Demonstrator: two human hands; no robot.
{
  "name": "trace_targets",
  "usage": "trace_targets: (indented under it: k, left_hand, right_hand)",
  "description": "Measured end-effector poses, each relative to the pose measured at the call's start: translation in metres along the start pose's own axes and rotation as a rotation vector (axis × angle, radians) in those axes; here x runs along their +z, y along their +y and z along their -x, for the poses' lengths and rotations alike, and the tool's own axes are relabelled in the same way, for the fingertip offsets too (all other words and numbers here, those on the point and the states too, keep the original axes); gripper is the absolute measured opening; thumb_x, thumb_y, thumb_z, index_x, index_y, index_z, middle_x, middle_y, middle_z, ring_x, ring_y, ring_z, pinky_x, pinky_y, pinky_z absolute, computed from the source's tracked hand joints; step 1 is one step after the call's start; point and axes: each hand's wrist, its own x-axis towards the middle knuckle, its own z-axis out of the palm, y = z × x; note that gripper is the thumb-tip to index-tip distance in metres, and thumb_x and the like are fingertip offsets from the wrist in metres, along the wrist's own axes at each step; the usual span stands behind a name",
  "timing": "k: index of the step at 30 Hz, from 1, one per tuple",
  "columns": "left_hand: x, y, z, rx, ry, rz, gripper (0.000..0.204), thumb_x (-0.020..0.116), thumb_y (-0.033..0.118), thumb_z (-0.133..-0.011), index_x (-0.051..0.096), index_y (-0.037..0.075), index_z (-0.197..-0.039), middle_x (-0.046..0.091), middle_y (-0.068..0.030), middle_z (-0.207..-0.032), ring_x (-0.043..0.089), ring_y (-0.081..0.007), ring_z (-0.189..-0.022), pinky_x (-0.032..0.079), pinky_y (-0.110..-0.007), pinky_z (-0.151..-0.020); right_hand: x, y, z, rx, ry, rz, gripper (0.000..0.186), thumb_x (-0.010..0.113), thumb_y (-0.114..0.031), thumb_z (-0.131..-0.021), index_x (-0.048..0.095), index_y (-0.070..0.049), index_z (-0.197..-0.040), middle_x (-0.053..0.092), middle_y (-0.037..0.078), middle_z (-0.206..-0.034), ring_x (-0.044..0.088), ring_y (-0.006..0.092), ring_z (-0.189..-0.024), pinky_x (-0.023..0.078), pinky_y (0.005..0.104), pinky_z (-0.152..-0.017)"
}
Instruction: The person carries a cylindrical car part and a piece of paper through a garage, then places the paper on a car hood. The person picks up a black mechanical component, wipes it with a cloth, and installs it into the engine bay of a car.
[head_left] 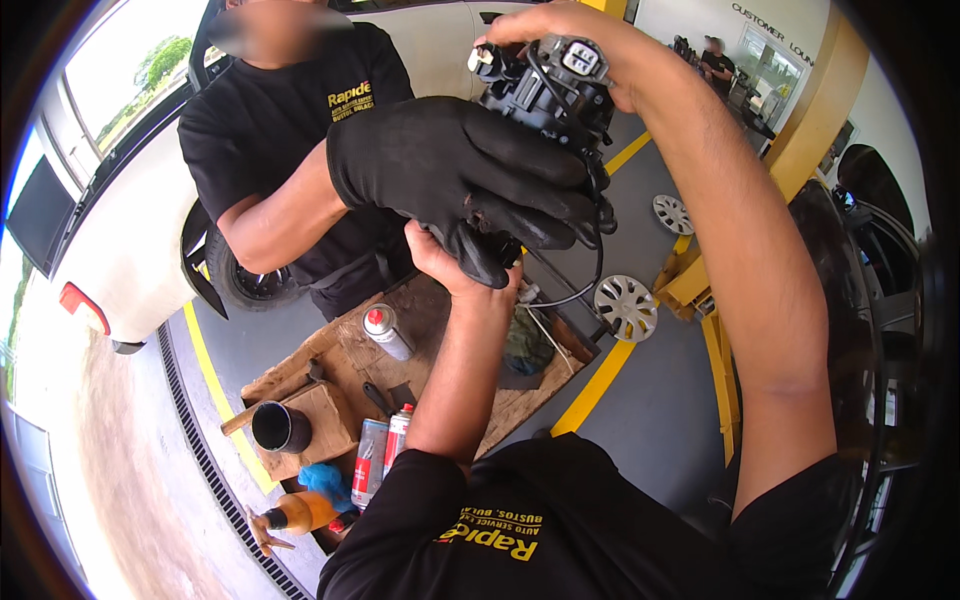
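Black car part [550,90], a lumpy mechanical piece with a grey plug socket on top and a thin black cable hanging from it, sits at about one o'clock in my view, raised above the workbench. Going left to right: at nine o'clock is the rear of a white car [120,240]. At seven o'clock a black cup [278,427] stands on a wooden block, with an orange bottle [300,512] and a blue rag [325,484] just below it. Two spray cans [382,452] lie side by side at six o'clock on the wooden workbench [340,350], and a third grey can [385,331] lies further up the bench. A co-worker in a black shirt stands at eleven o'clock; their black gloved hand [470,180] wraps over the part's near side. My left hand [450,265] comes up beneath, fingers curled against the underside of the part, touching the glove. My right hand [545,30] closes over the top of the part at twelve o'clock. Two silver wheel covers [627,306] lie on the grey floor at three o'clock, beside a yellow lift post [800,150].
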Motion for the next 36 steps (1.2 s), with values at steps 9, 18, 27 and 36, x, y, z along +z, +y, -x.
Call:
trace_targets:
  k: [9,18,27,36]
  left_hand:
    - [-0.030,-0.005,-0.022,0.128,-0.007,-0.220,0.075,0.046,0.068,-0.089,0.057,0.011,-0.137,0.060,-0.0114,-0.136,0.058,-0.0324,-0.126,0.047,-0.050,-0.109]
    - [-0.043,-0.006,-0.035,0.127,0.069,-0.143,0.077,0.042,0.066,-0.092,0.050,0.009,-0.143,0.056,-0.0124,-0.140,0.052,-0.0307,-0.131,0.041,-0.048,-0.113]
    - [-0.089,-0.002,-0.053,0.071,-0.448,0.036,0.074,0.040,0.063,-0.096,0.048,0.008,-0.145,0.054,-0.0134,-0.142,0.051,-0.0296,-0.133,0.038,-0.046,-0.116]
    - [-0.023,-0.011,-0.033,-0.130,-0.349,0.079,0.059,0.042,0.056,-0.097,0.058,0.014,-0.136,0.060,-0.0101,-0.137,0.057,-0.0297,-0.127,0.042,-0.047,-0.113]
  right_hand:
    - [-0.009,0.014,-0.015,0.053,-0.068,-0.078,0.027,0.069,-0.028,-0.090,0.075,-0.003,-0.099,0.074,0.009,-0.087,0.069,0.0165,-0.072,0.053,0.0319,-0.063]
    - [-0.021,0.031,-0.028,-0.128,-0.163,-0.099,0.026,0.068,-0.023,-0.092,0.075,0.001,-0.100,0.075,0.009,-0.089,0.071,0.0147,-0.073,0.055,0.0280,-0.066]
    - [-0.031,0.045,-0.065,-0.271,-0.234,-0.067,0.029,0.071,-0.025,-0.091,0.077,0.000,-0.104,0.077,0.008,-0.096,0.072,0.0149,-0.082,0.056,0.0284,-0.076]
    - [-0.026,0.030,-0.037,-0.134,-0.293,-0.096,0.044,0.066,-0.035,-0.092,0.071,-0.004,-0.122,0.073,0.009,-0.115,0.068,0.0167,-0.104,0.049,0.0300,-0.096]
